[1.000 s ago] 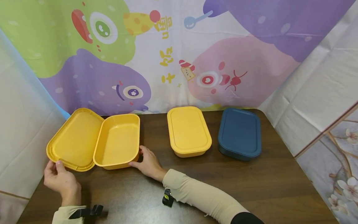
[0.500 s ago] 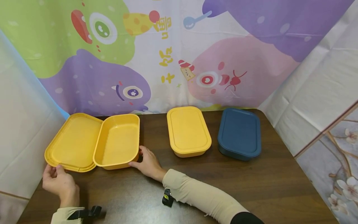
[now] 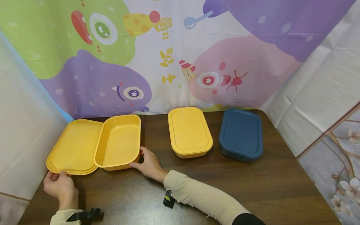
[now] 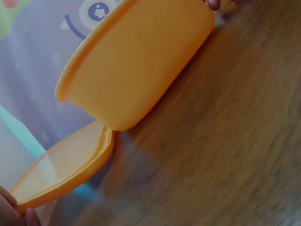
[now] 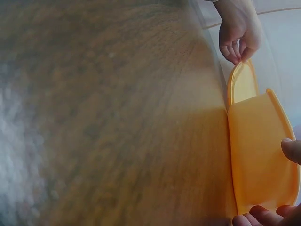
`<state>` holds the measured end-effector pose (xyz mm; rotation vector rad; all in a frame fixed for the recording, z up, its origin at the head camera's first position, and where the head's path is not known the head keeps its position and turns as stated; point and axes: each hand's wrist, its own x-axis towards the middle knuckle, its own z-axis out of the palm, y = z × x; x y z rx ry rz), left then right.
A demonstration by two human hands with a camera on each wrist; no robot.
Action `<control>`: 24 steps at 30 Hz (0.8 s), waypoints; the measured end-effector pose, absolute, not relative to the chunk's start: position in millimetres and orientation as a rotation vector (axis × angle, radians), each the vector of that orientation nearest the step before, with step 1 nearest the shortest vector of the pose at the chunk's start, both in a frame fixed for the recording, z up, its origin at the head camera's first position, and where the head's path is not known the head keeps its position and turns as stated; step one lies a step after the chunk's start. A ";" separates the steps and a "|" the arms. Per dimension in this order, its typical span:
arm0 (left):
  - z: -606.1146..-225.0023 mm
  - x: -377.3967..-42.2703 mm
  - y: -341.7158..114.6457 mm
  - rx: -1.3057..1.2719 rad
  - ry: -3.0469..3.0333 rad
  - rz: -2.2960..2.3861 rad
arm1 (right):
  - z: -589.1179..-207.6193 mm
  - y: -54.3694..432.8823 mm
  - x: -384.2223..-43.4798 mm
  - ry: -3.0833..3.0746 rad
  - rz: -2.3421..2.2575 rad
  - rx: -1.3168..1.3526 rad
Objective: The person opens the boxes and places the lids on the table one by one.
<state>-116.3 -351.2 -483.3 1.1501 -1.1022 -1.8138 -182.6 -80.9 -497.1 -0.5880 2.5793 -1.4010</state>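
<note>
An open yellow lunch box (image 3: 119,142) stands at the left of the table, its inside bare. Left of it is its yellow lid (image 3: 76,147), underside up. My left hand (image 3: 61,189) pinches the lid's near left edge between thumb and fingers. In the left wrist view the lid (image 4: 66,162) slants, its outer end raised and its inner end low beside the box (image 4: 136,66). My right hand (image 3: 150,165) grips the box's near right corner, thumb on the front and fingers on the right side. The right wrist view shows the box wall (image 5: 261,150) between thumb and fingers.
A second yellow lunch box (image 3: 190,131), lidded, stands mid-table near the back edge. Right of it is a lidded dark blue lunch box (image 3: 241,134). A printed curtain (image 3: 168,93) hangs behind the brown wooden table (image 3: 253,187), with pale cloth at both sides.
The lid has come down toward the table, its far edge dropping, while my left hand moved slightly down and nearer. My right hand and the box have stayed put.
</note>
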 end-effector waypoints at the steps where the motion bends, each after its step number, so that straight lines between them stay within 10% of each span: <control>1: -483.9 -116.0 -352.5 1.169 -1.133 -1.823 | -497.2 -80.8 -182.6 2.580 -1.400 -0.588; 24: -489.1 -112.2 -365.3 1.322 -1.991 -1.423 | -497.1 -80.6 -182.1 2.582 -1.396 -0.584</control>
